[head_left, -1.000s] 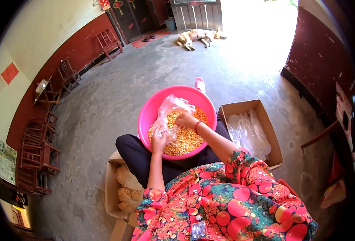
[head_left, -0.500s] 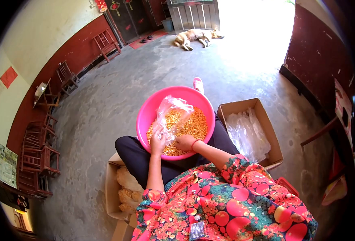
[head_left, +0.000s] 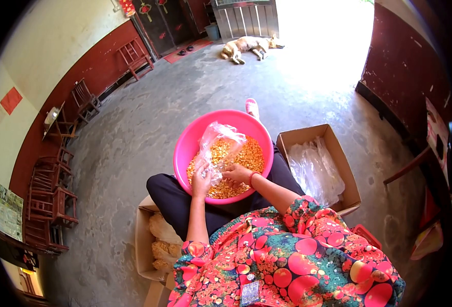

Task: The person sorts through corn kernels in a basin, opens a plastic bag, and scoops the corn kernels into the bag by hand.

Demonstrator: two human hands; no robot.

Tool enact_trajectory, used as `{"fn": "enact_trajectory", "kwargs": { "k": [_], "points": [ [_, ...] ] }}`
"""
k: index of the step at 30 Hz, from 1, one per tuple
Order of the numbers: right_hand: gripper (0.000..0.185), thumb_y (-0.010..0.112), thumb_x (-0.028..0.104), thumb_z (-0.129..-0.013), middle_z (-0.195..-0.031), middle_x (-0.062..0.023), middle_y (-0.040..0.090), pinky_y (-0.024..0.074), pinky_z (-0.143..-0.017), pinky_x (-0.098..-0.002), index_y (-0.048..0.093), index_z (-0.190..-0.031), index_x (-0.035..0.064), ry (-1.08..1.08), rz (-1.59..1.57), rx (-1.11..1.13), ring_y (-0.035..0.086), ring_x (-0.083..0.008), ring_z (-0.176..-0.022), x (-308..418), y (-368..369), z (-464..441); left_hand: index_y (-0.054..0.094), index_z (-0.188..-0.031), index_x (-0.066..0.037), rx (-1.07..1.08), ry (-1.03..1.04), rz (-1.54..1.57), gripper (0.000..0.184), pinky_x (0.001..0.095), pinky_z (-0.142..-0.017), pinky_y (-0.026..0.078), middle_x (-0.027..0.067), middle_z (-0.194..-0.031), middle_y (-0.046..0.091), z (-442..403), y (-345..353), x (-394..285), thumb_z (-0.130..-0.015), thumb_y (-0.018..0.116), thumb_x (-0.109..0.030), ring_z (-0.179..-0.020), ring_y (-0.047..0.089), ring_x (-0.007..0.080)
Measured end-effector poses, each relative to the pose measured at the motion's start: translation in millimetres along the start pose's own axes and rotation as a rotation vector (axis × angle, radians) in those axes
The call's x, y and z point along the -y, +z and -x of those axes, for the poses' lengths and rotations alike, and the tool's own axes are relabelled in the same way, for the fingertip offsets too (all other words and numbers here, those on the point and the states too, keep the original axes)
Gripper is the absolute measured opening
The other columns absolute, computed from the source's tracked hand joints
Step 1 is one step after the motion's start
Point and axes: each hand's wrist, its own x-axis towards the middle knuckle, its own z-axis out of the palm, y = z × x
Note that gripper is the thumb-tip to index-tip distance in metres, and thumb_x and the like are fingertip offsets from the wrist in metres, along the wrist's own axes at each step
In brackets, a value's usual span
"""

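Note:
A pink basin (head_left: 181,148) rests on my lap, holding loose yellow corn kernels (head_left: 254,156). A clear plastic bag (head_left: 217,134) lies over the kernels, its far end crumpled upward. My left hand (head_left: 201,180) is closed on the near edge of this bag. Beside it, at the bag's near edge just over the corn, is my right hand (head_left: 238,174), with a red bracelet at the wrist. Its fingers are curled together, and whatever is between them is too small to make out.
To the right stands a cardboard box (head_left: 353,189) of clear plastic bags (head_left: 313,171). At my left, another cardboard box (head_left: 143,240) contains filled bags (head_left: 164,250). A dog (head_left: 249,47) lies near the doorway. Wooden chairs (head_left: 47,179) line the left wall.
My right hand has shifted slightly up and to the right, its fingers more extended toward the bag. My left hand and the bag look almost unmoved.

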Motion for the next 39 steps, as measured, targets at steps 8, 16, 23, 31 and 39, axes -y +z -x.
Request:
{"fn": "enact_trajectory", "kwargs": {
  "k": [8,16,23,31,39],
  "points": [
    [0.017,0.051,0.018,-0.077,-0.059,-0.0025,0.053,0.043,-0.04,-0.0225,0.058,-0.08,0.0031,0.016,0.089,0.001,0.051,-0.0108,-0.045,-5.1,-2.0,-3.4,0.056,-0.098,0.005,0.007,-0.119,0.112,0.026,0.0287,-0.068,0.048,0.016,-0.095,0.059,3.0,-4.8,-33.9,-0.073,0.053,-0.003,-0.082,0.058,0.0188],
    [0.011,0.053,0.01,-0.072,-0.06,-0.0036,0.054,0.0459,-0.044,-0.0256,0.058,-0.078,0.0024,0.053,0.105,0.127,0.052,-0.0128,-0.048,-11.3,-0.6,-5.6,0.055,-0.099,0.006,0.032,-0.161,0.138,0.028,0.0294,-0.073,0.046,0.0167,-0.097,0.058,2.0,-5.4,-30.5,-0.073,0.054,-0.003,-0.085,0.057,0.0212],
    [0.013,0.052,0.006,-0.075,-0.074,-0.0043,0.055,0.0504,-0.057,-0.0268,0.056,-0.087,0.0011,0.026,0.015,0.227,0.056,-0.0144,-0.064,-8.4,-3.0,-2.6,0.051,-0.104,0.005,-0.061,0.027,-0.118,0.033,0.0317,-0.086,0.038,0.0189,-0.107,0.053,1.8,-7.9,-35.4,-0.072,0.053,-0.003,-0.102,0.05,0.0273],
    [0.016,0.056,0.011,-0.077,-0.075,-0.0074,0.056,0.0504,-0.057,-0.0275,0.055,-0.088,-0.0015,0.035,-0.14,0.164,0.057,-0.0162,-0.066,-4.3,-4.7,1.0,0.05,-0.107,0.004,-0.043,-0.031,-0.019,0.037,0.0315,-0.089,0.035,0.0176,-0.109,0.051,0.8,-9.8,-37.4,-0.072,0.056,-0.006,-0.105,0.047,0.0254],
    [0.024,0.06,0.021,-0.075,-0.076,-0.0077,0.058,0.0456,-0.072,-0.0306,0.057,-0.092,0.0039,-0.772,0.732,0.03,0.057,-0.0193,-0.071,-7.1,-16.5,-20.5,0.051,-0.106,0.004,-0.014,-0.034,-0.057,0.035,0.0318,-0.088,0.038,0.0195,-0.109,0.052,0.3,-8.4,-29.4,-0.072,0.054,-0.004,-0.104,0.049,0.0273]
  ]
}}
